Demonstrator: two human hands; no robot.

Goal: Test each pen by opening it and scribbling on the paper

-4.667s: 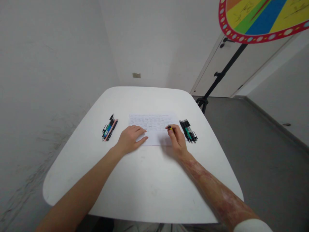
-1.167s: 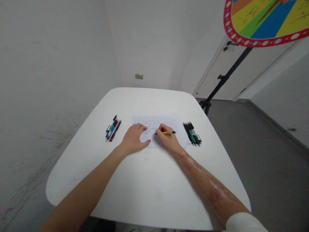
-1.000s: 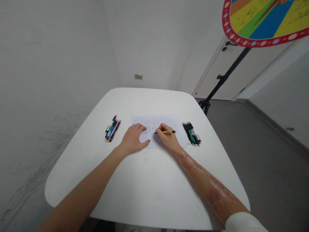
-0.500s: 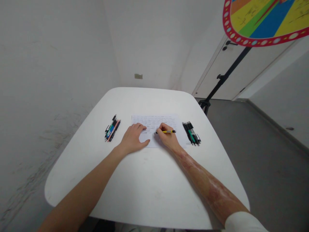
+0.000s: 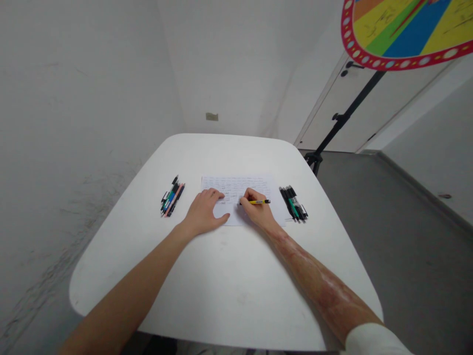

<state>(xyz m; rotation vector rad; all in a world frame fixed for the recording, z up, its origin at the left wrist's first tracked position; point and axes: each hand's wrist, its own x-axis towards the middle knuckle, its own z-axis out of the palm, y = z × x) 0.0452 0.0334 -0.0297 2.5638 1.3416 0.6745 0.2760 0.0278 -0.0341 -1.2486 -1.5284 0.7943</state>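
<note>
Writing under way on a lined sheet (image 5: pixel 236 183) at the desk (image 5: pixel 229 286)
The left hand (image 5: pixel 204 213) is laid open on the sheet, apparently to stop it sliding; the right hand (image 5: pixel 256 213) is clenched round a yellow pen (image 5: pixel 260 201), tip on the sheet. One pen bundle (image 5: pixel 172 197) is placed left of the sheet, a second bundle (image 5: pixel 293 203) just right, both clear of the hands; a colour wheel (image 5: pixel 406 29) stands beyond

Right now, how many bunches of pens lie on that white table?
2. The left bunch lies left of the paper, the right bunch right of it. A separate yellow pen is in the right hand. Pens in each bunch overlap, so some may be hidden.
</note>
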